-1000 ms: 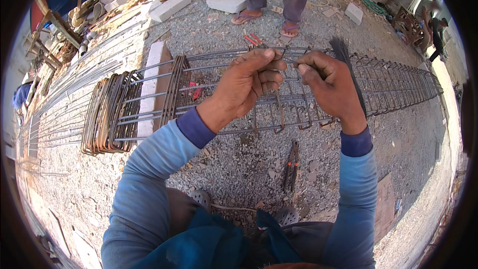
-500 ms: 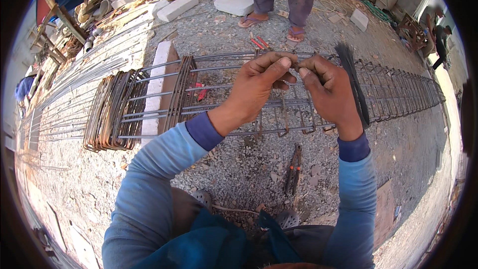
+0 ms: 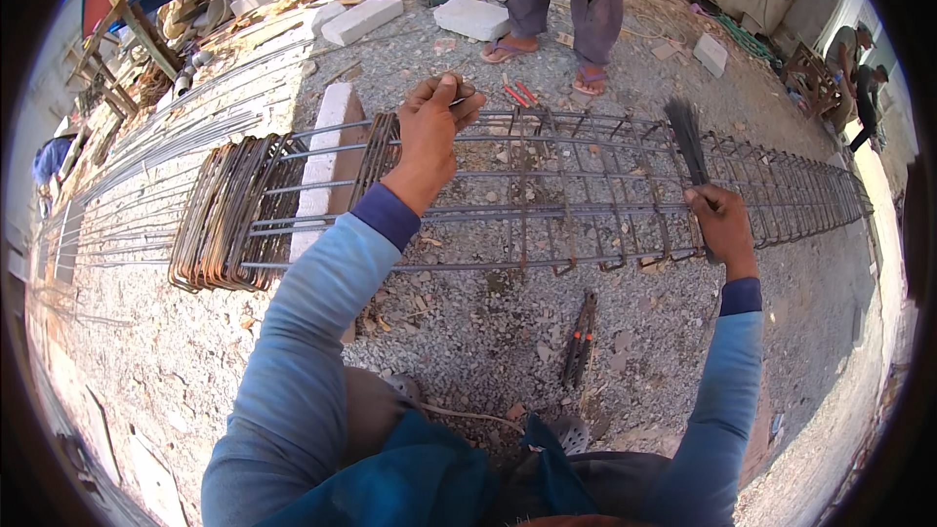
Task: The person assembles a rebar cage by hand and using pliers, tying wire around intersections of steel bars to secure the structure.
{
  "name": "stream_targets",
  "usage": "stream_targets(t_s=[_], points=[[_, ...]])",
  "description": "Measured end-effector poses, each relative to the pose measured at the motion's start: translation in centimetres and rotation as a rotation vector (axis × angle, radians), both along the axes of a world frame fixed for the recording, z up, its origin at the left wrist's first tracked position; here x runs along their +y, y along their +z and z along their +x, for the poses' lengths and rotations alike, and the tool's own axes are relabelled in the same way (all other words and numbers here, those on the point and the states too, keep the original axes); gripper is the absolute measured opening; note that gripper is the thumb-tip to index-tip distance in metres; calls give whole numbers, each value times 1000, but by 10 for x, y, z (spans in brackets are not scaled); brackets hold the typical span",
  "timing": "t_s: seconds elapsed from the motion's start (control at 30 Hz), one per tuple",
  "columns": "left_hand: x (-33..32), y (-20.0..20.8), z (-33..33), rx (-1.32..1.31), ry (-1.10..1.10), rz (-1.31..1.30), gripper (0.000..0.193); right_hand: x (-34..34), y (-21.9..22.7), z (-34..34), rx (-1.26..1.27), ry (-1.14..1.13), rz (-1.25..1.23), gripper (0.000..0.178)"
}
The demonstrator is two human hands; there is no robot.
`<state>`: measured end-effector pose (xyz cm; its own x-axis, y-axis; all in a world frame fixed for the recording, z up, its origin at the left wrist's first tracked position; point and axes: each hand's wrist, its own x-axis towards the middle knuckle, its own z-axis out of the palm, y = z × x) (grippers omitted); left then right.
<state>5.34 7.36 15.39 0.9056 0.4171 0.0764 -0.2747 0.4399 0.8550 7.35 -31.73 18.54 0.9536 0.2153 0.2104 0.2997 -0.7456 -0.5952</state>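
One right hand [image 3: 723,222] pinches a slim bundle of black metal wires [image 3: 687,140], best gripped lightly against tangling; leftward, the left hand [image 3: 436,122] curls half-closed, contents unclear.

"What do the sleeves look like?"

"Both long and blue. The left sleeve [image 3: 298,327] fades to a paler, washed-out shade along the forearm, and creases run across it. The right sleeve [image 3: 717,381] matches it."

"And at the wrists?"

"Purple-blue bands, darker than the rest: a left cuff [image 3: 387,216] and a right cuff [image 3: 741,296], both plain. Beyond them, the left hand [image 3: 429,132] and right hand [image 3: 724,226] are bare."

"Anything over the front?"

"A teal cloth [image 3: 420,464], loose and folded, with a hanging end."

"Below that?"

"Dark greyish trousers [image 3: 625,454], and light grey shoes [image 3: 574,432], the right one dotted with holes. The left is mostly hidden."
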Motion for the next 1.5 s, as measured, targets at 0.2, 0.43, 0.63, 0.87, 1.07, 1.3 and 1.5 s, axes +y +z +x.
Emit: stream_targets(t_s=[0.2, 0.43, 0.63, 0.87, 1.07, 1.3, 1.5], points=[[-14, 15, -1, -52, -69, -28, 18, -21, 57, -21, -381, -258, -108, 27], [-10, 32, 1, -134, -36, 3, 20, -57, 5, -22, -748, -118, -239, 19], [-25, 19, -12, -144, -114, 57, 20, -120, -64, -26, -315, -475, -403, 42], [-82, -47, -33, 175, -391, 94, 19, -133, -92, -3, 77, -482, -114, 62], [-105, -52, -29, 193, -481, 141, 18, 52, -64, -25, 264, 287, 10, 48], [-92, -53, -30, 258, -454, 142, 19, 99, -66, -28, 264, 319, 287, 34], [-87, -74, -32, 370, -510, 144, 22, 103, -66, -28, 273, 365, -45, 35]])
